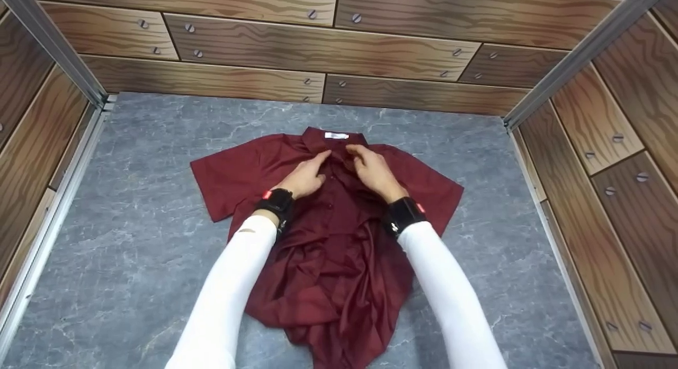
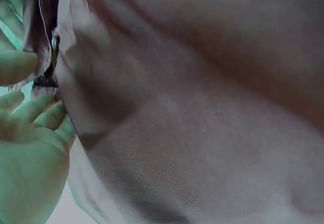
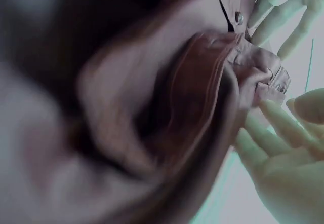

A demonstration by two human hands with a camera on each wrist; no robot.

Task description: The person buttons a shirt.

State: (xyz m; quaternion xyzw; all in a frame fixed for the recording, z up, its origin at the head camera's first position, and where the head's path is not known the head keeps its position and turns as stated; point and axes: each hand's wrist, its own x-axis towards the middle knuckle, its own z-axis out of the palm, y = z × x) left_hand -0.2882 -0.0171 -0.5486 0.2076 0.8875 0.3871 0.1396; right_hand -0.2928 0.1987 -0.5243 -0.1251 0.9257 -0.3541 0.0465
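Note:
A dark red short-sleeved button-up shirt (image 1: 330, 210) lies front up, its collar at the far end and its lower part bunched in folds. Just below the collar, my left hand (image 1: 306, 177) touches the front near the buttons, index finger extended and thumb apart. Opposite it, my right hand (image 1: 375, 172) has its fingertips at the other side of the collar opening. In the left wrist view, the left fingers (image 2: 48, 113) rest along the cloth edge. The right wrist view shows loosely bent fingers (image 3: 255, 143) against the fabric, with the thumb apart.
The grey marbled tabletop (image 1: 132, 252) extends around the shirt. Wood-patterned panels (image 1: 254, 41) enclose the back and both sides, with metal rails (image 1: 58, 199) along the edges. A white label (image 1: 336, 136) shows inside the collar.

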